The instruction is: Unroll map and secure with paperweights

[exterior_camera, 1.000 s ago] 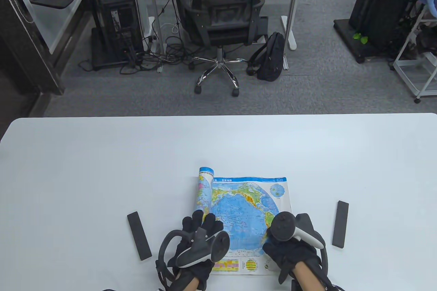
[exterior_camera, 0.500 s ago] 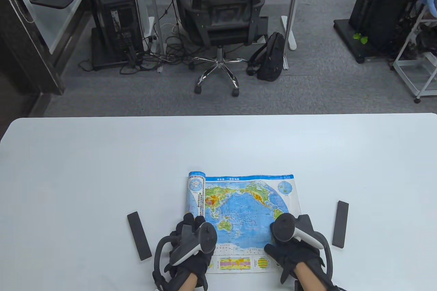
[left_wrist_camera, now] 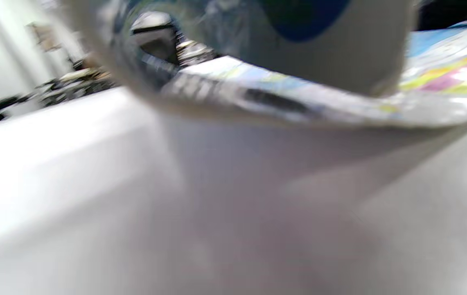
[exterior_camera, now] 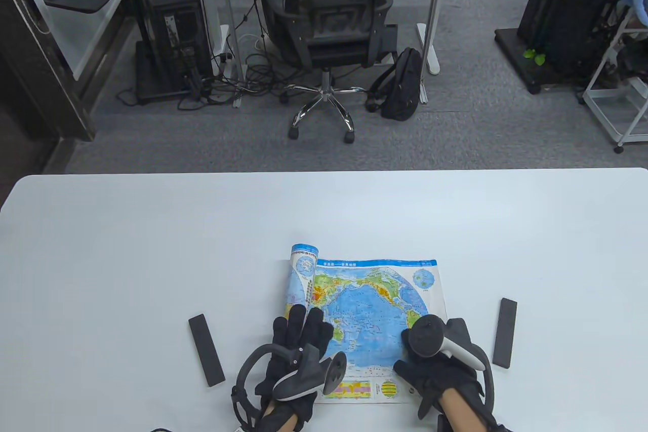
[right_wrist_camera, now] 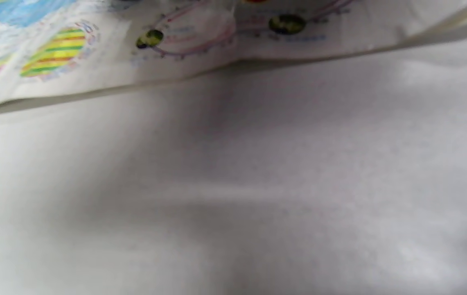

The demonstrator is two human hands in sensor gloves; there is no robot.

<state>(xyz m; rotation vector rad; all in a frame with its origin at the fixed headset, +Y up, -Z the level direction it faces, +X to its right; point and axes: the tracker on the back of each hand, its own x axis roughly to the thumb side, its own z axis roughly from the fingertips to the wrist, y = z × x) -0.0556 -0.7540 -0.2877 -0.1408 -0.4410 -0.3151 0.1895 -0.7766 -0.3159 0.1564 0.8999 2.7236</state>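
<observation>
A colourful world map point(exterior_camera: 372, 300) lies partly unrolled on the white table point(exterior_camera: 152, 249). Its left part is still a roll point(exterior_camera: 302, 270). My left hand point(exterior_camera: 304, 328) lies flat with fingers spread on the map's lower left, just below the roll. My right hand point(exterior_camera: 458, 333) presses on the map's lower right corner. Two black bar paperweights lie on the table off the map, one at the left point(exterior_camera: 206, 349) and one at the right point(exterior_camera: 505, 332). The left wrist view is blurred and shows the roll's open end point(left_wrist_camera: 233, 49). The right wrist view shows the map's near edge point(right_wrist_camera: 135, 53).
The table's far edge point(exterior_camera: 324, 172) runs across the middle of the view. Beyond it stand an office chair point(exterior_camera: 329, 22), a black backpack point(exterior_camera: 402, 85) and desks on grey carpet.
The roll first went left as the map opened wider, then came back a little to the right. My left hand followed it and now has its fingers spread. The right hand stayed put.
</observation>
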